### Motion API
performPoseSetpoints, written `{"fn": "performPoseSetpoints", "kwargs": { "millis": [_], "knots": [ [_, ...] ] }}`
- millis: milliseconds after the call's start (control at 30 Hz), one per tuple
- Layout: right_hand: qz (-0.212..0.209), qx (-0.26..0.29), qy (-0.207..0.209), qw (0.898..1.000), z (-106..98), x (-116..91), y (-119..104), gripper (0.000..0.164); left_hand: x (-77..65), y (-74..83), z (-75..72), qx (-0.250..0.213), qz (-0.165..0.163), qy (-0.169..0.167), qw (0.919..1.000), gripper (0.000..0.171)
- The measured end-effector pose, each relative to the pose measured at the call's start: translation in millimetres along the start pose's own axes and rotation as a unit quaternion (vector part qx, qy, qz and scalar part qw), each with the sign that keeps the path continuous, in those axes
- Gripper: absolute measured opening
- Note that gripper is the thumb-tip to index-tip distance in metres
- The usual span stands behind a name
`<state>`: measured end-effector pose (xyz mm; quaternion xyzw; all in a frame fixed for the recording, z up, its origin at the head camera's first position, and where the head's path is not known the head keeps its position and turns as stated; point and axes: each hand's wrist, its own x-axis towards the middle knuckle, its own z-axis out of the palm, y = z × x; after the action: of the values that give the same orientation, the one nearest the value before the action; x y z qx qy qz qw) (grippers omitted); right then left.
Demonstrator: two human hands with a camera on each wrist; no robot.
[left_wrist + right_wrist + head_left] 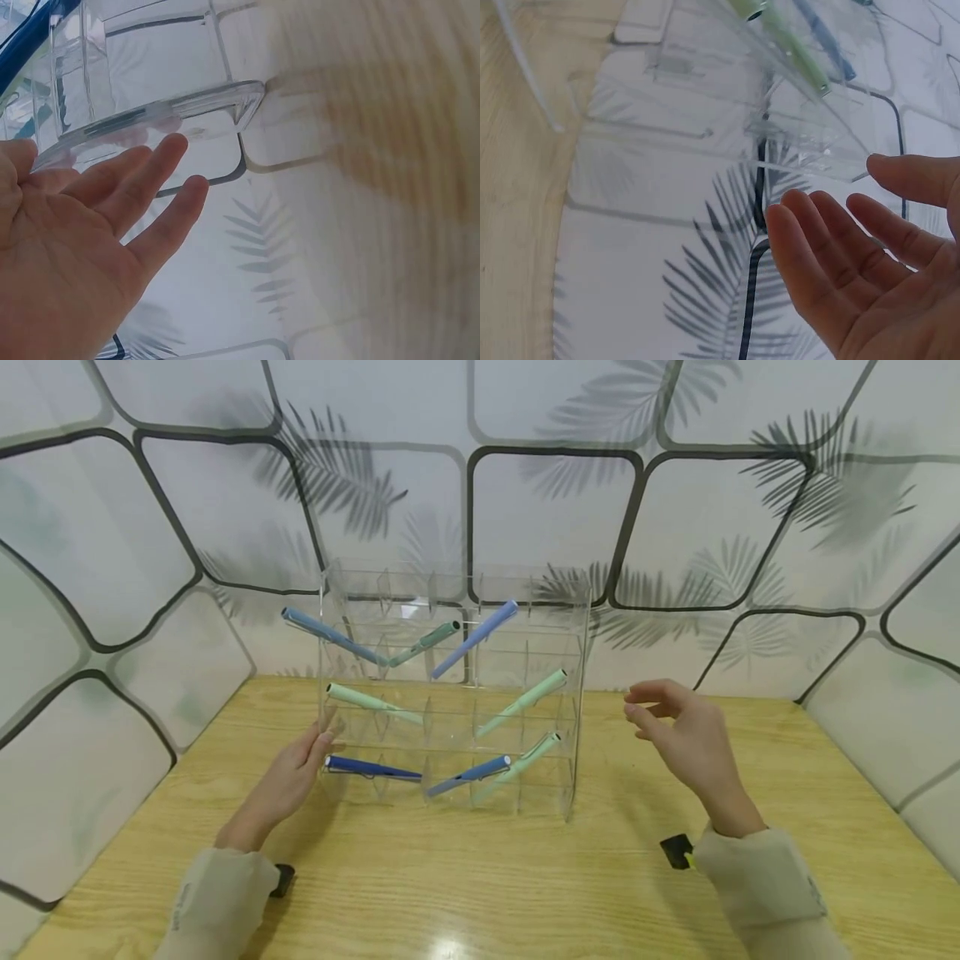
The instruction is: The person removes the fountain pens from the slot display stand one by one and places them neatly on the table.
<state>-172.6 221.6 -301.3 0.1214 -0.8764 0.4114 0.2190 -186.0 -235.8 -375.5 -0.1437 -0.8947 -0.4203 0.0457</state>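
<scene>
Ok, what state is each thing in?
Clear acrylic rack: upright, partly filled
Slim steel-blue pen: leaning left
Slim teal pen: leaning right
Slim periwinkle pen: leaning right
Slim mint pen, middle left: leaning left
Mint pen, middle right: leaning right
Mint pen, lower right: leaning right
Slim navy pen: nearly level
Slim royal-blue pen: leaning right
Left hand: fingers extended, at rack's side
Right hand: raised, empty, fingers curved

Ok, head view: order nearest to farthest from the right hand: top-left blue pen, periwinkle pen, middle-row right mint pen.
1. Mint pen: middle row, left of the right hand.
2. Periwinkle pen: upper row, right end.
3. Blue pen: upper row, left end.
</scene>
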Motion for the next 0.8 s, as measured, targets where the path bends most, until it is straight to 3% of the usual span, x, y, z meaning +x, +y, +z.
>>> {"fn": "performPoseSetpoints", "kwargs": {
  "millis": [300, 800],
  "knots": [
    [0.040, 0.098, -0.024, 0.994, 4.0, 14.0, -18.2, 0.024, -0.6, 1.1, 3.0, -0.001, -0.004, 0.009, 0.9999, 0.054],
    [0.087, 0.220, -0.040, 0.971, 12.2, 30.0, -32.9, 0.032, -1.5, 0.8, 1.4, 0.003, 0.005, 0.002, 1.0000, 0.054]
  ]
}}
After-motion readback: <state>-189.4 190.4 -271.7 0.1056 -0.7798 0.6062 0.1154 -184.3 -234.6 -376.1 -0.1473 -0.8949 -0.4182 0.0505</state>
